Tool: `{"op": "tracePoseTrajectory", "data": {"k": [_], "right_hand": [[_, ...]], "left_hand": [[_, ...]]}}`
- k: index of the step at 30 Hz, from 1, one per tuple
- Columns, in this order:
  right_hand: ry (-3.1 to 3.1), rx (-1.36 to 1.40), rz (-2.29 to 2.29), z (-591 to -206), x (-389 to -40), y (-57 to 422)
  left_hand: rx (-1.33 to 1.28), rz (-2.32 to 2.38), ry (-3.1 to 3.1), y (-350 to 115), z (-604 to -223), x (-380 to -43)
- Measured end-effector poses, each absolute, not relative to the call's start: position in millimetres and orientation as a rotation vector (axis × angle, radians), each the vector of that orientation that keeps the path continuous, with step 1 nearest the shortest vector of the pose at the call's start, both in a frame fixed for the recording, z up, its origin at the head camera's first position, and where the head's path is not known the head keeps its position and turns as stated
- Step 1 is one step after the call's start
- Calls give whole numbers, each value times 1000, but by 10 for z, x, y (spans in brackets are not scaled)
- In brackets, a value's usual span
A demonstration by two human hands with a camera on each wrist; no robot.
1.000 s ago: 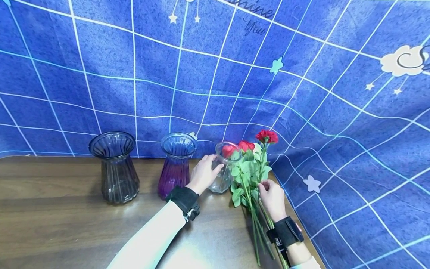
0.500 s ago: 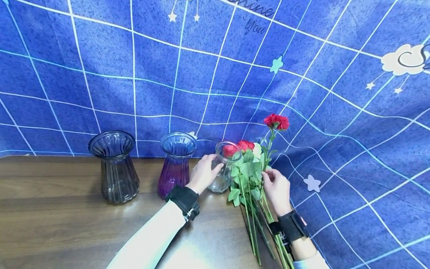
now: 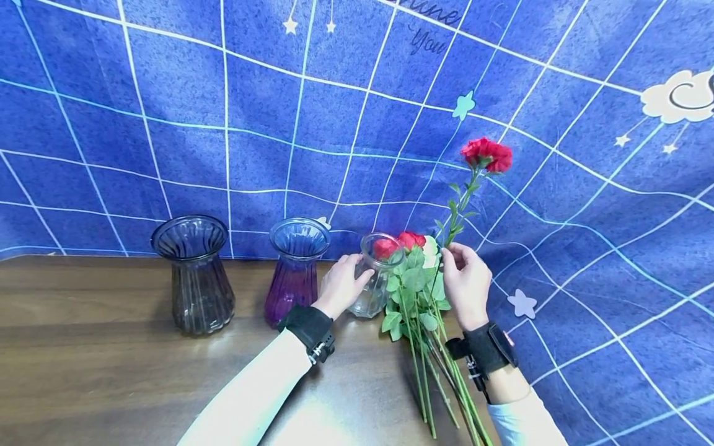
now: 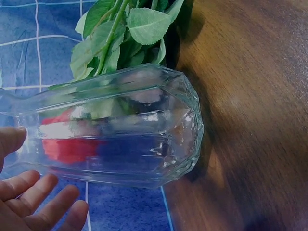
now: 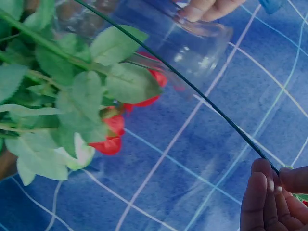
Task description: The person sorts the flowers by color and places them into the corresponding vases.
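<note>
My right hand [image 3: 467, 285] pinches the thin green stem of a red carnation [image 3: 486, 155] between thumb and fingertips. Its bloom stands high above the hand, against the blue cloth. In the right wrist view the dark stem [image 5: 216, 109] runs diagonally past the leaves. My left hand [image 3: 339, 288] is at the neck of a clear glass vase [image 3: 369, 302], thumb on the near side. In the left wrist view its fingers [image 4: 50, 207] lie loosely spread beside the glass. Leafy flowers [image 3: 414, 279] with red blooms and a pale one lie right of this vase, stems pointing toward me.
A purple-blue glass vase [image 3: 291, 291] stands left of the clear one, and a grey smoked-glass vase [image 3: 202, 297] farther left. All are on a wooden table [image 3: 100, 359]. A blue gridded cloth [image 3: 256, 167] hangs behind and along the right side.
My right hand has moved up and slightly right, drawing the red carnation up out of the bunch. The left hand and the vases have stayed in place.
</note>
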State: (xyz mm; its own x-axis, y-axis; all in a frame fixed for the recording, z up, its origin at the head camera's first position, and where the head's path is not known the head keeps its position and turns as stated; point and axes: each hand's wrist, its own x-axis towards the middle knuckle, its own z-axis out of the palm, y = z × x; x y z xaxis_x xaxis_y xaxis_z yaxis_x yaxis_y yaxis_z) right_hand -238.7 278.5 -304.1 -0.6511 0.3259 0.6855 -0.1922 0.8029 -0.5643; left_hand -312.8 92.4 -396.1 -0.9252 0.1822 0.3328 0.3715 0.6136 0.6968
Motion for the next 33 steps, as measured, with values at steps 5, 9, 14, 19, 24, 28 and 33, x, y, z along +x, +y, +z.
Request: {"op": "tracePoseTrajectory", "data": {"k": [5,9,14,19,24,28,33], "right_hand": [[-2082,-86,819,-2880,-2422,2759],[-2037,-75,885,-2741,-2461,2759],[-1958,-53,1036,-2563,-2530,2767],[-1873,-21,1124,-2394,-2592,2737],[-1837,20,1137,-2242,-2645,2670],[-1809,30,1127,-2130,-2688,2624],[-1778,31,1147,-2020,-2750,2591]], "left_hand": [[-446,-1221,-2622,937,-3948,-3122],[-442,-1225,-2611,948,-3959,-3128],[-445,-1234,-2597,947,-3972,-3144],[-445,-1243,-2596,943,-3971,-3129],[-446,-1238,-2600,941,-3967,-3124],[-449,-1226,-2600,941,-3972,-3130],[-443,-1235,-2599,939,-3973,-3134]]}}
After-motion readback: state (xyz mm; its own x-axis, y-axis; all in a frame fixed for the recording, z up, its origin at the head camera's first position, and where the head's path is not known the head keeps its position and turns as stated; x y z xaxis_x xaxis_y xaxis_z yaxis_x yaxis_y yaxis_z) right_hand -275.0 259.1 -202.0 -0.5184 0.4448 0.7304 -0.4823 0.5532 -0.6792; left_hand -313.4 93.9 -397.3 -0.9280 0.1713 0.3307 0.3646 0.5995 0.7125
